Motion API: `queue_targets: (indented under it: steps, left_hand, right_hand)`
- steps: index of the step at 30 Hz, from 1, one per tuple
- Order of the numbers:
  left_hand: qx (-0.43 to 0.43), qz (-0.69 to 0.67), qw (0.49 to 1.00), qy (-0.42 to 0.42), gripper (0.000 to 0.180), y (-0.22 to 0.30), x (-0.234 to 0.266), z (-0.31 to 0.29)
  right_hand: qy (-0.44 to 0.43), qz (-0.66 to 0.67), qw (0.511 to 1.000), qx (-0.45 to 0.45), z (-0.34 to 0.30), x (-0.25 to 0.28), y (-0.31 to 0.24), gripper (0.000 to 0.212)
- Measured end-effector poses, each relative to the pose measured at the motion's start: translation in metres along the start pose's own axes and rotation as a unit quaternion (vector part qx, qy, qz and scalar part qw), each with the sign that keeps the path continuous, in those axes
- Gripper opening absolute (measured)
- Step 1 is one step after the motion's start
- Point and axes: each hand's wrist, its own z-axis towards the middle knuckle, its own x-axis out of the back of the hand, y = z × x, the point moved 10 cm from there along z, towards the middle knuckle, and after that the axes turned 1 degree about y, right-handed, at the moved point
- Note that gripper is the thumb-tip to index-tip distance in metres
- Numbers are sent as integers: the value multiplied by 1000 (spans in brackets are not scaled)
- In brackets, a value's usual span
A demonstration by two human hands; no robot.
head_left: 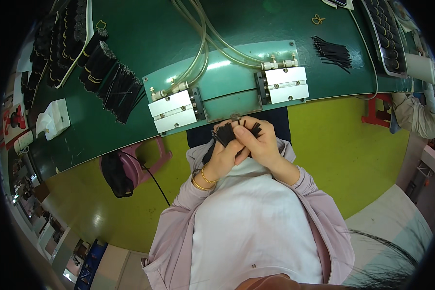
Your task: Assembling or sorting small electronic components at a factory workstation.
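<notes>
My left hand [222, 157] is closed around a bundle of short, thin black wires [223, 134], their ends fanning out to the left. Close against it, my right hand [263, 145] is also closed, with a smaller cluster of black wires [256, 128] sticking out past its fingers. Both hands are in front of my body at the table's near edge. Just beyond the fingertips stands a fixture on a light green plate [227, 92], with a silver block [173, 112] on the left and another silver block [286, 84] on the right. The fingers partly hide the wires.
Clear hoses [204, 29] run from the fixture across the green table [135, 29]. Banded black wire bundles [95, 67] lie left, loose black wires [332, 53] right. A white holder [54, 120] stands at the left edge, a loaded tray [385, 38] far right. A pink stool [139, 164] is below.
</notes>
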Motion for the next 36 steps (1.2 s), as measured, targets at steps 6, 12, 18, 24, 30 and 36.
queue_targets:
  steps: [6,12,18,24,30,36]
  left_hand:
    - [64,4,998,-6,11,-12,-2,-5]
    - [72,-24,997,24,12,-15,-2,-8]
    - [5,30,999,34,14,-6,1,-9]
    - [11,-19,997,70,14,-14,6,-10]
    - [-11,33,997,62,19,-11,3,-9]
    - [8,-13,997,69,15,-16,4,-9]
  right_hand:
    - [-38,40,991,-119,-6,-6,14,28]
    - [-8,6,998,-58,-4,-4,4,30]
    - [-3,-13,1000,15,0,-6,2,30]
    - [-1,-9,998,-56,-5,-3,10,29]
    - [2,14,997,-71,-3,-3,13,30]
    - [10,11,997,-72,-1,-1,13,32]
